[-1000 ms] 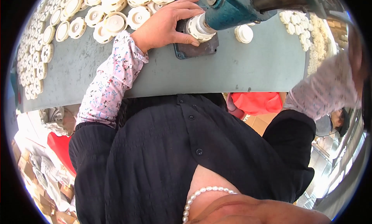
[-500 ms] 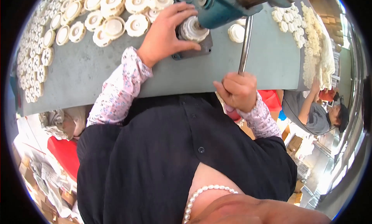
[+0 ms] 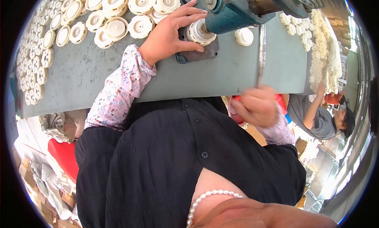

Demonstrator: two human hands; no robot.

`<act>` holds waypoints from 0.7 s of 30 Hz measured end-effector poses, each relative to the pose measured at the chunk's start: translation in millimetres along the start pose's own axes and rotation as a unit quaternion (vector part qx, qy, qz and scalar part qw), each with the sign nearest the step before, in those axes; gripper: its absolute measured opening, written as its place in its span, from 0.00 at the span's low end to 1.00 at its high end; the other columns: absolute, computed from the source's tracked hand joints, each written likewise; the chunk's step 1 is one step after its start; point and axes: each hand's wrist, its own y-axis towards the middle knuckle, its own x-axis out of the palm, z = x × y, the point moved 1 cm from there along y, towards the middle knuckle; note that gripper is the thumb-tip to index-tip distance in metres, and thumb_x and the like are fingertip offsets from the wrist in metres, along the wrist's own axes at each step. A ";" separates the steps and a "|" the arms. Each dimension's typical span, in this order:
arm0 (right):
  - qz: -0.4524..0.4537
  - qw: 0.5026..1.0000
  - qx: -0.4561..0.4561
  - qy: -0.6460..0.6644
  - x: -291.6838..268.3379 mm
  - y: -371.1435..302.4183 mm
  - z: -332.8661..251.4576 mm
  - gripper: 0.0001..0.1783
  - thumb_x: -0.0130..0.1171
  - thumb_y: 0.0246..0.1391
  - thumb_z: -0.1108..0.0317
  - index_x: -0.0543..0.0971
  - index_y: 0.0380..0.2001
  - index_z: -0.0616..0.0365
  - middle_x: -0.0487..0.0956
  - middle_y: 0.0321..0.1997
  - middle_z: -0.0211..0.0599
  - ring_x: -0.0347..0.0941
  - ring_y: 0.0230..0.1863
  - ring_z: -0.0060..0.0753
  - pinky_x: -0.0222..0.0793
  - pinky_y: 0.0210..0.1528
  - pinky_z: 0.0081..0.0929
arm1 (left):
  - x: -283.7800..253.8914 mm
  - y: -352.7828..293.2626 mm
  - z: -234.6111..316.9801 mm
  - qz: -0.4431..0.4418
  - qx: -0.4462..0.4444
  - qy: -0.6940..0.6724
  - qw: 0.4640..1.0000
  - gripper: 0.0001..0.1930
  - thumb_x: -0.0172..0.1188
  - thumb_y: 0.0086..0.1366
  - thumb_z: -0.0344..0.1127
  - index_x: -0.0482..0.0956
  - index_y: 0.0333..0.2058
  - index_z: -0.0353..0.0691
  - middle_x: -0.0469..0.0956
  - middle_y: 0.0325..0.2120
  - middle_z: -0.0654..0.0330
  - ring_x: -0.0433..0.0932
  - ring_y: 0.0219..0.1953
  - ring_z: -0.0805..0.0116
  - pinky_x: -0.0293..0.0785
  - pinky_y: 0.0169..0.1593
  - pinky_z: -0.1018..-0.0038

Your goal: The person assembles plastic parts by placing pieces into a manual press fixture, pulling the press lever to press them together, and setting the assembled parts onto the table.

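Observation:
Beneath the teal hand press (image 3: 233,15), a white round plastic part (image 3: 200,33) sits on the press's dark metal base (image 3: 203,54). My left hand (image 3: 171,36) curves round its left side, the thumb along the near edge and the fingers behind it. The ram's tip meets the top of the part. My right hand (image 3: 258,105), somewhat smeared by motion, is closed round the lower end of the steel lever (image 3: 261,56), near the table's front edge. Another white round part (image 3: 244,36) lies apart, to the right of the press.
Several white round parts (image 3: 141,27) crowd the grey table (image 3: 106,66) at the far left, some stacked. Smaller white pieces (image 3: 298,28) and a pale heap (image 3: 319,50) line its right end. Another person (image 3: 329,117) is at the right. A red container (image 3: 237,113) stands below the table edge.
My right hand and the lever's lower end have moved right and slightly toward me. My left hand stays round the white part.

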 end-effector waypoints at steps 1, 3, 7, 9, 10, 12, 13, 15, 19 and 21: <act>0.001 1.000 0.003 -0.001 23.0 -1.6 7.9 0.24 0.76 0.47 0.70 0.67 0.14 0.51 0.67 0.17 0.29 0.65 0.14 0.37 0.58 0.18 0.34 | 1.4 -0.6 4.8 0.018 0.001 0.021 1.000 0.39 0.83 0.49 0.39 0.80 0.61 0.37 0.76 0.64 0.56 0.61 0.76 0.50 0.63 0.74 0.59; 0.181 0.983 -0.043 -0.002 58.8 2.8 27.8 0.25 0.75 0.45 0.73 0.65 0.13 0.51 0.66 0.16 0.30 0.63 0.14 0.37 0.54 0.18 0.36 | 4.2 -2.3 10.5 0.046 -0.003 0.019 0.999 0.39 0.83 0.49 0.39 0.80 0.61 0.38 0.75 0.65 0.55 0.61 0.76 0.50 0.63 0.74 0.59; 0.173 0.985 -0.014 0.022 50.0 3.7 22.8 0.24 0.74 0.44 0.75 0.64 0.13 0.52 0.66 0.16 0.30 0.63 0.14 0.36 0.52 0.17 0.36 | -0.4 -3.8 8.2 0.025 -0.011 0.020 0.999 0.38 0.82 0.48 0.38 0.81 0.59 0.39 0.75 0.64 0.54 0.63 0.75 0.49 0.64 0.74 0.58; 0.106 0.986 0.008 0.130 26.2 -4.3 12.2 0.24 0.74 0.44 0.75 0.65 0.14 0.53 0.65 0.16 0.30 0.63 0.14 0.36 0.53 0.18 0.36 | -0.1 -3.7 2.9 0.030 -0.012 0.017 0.999 0.37 0.82 0.48 0.38 0.81 0.59 0.38 0.75 0.64 0.54 0.64 0.74 0.49 0.64 0.73 0.58; 0.087 0.987 0.018 0.137 12.1 -7.7 5.0 0.24 0.74 0.45 0.74 0.66 0.14 0.53 0.66 0.16 0.29 0.64 0.14 0.36 0.53 0.17 0.36 | 1.7 -3.7 1.9 0.032 -0.012 0.009 0.999 0.37 0.82 0.47 0.38 0.81 0.58 0.38 0.75 0.64 0.53 0.65 0.74 0.49 0.65 0.73 0.58; 0.064 0.987 0.025 0.147 -15.8 -5.4 -4.2 0.23 0.75 0.45 0.73 0.66 0.14 0.53 0.67 0.16 0.29 0.64 0.14 0.35 0.53 0.17 0.35 | 6.8 -6.3 6.3 0.071 -0.013 0.033 0.997 0.37 0.83 0.46 0.38 0.81 0.57 0.38 0.77 0.62 0.53 0.67 0.71 0.48 0.67 0.71 0.59; 0.047 0.978 0.026 0.200 -28.7 -2.3 -7.7 0.23 0.75 0.46 0.72 0.67 0.14 0.53 0.69 0.17 0.29 0.65 0.14 0.35 0.53 0.16 0.34 | 10.3 -9.4 10.4 0.110 -0.014 0.059 0.992 0.37 0.83 0.46 0.39 0.81 0.56 0.38 0.78 0.60 0.53 0.70 0.69 0.48 0.69 0.69 0.59; 0.029 0.967 0.027 0.252 -45.0 3.8 -6.2 0.23 0.75 0.46 0.71 0.67 0.14 0.53 0.71 0.18 0.28 0.66 0.13 0.34 0.53 0.16 0.32 | 20.2 -13.4 15.2 0.145 -0.038 0.074 0.986 0.37 0.84 0.44 0.39 0.82 0.55 0.38 0.78 0.58 0.53 0.72 0.66 0.48 0.71 0.67 0.59; -0.050 0.970 0.007 0.236 -51.1 7.9 -4.0 0.21 0.76 0.46 0.72 0.69 0.14 0.53 0.73 0.17 0.30 0.68 0.13 0.30 0.55 0.15 0.29 | 23.6 -5.0 23.8 0.204 -0.045 0.069 0.976 0.37 0.85 0.40 0.38 0.82 0.51 0.38 0.79 0.52 0.54 0.77 0.57 0.50 0.74 0.61 0.59; -0.013 0.966 -0.003 0.257 -44.0 4.1 -2.2 0.21 0.76 0.45 0.73 0.70 0.14 0.53 0.73 0.16 0.30 0.68 0.13 0.29 0.56 0.14 0.27 | 18.2 -3.0 23.2 0.169 -0.027 0.045 0.984 0.37 0.84 0.44 0.38 0.81 0.54 0.36 0.78 0.56 0.53 0.76 0.60 0.49 0.72 0.64 0.60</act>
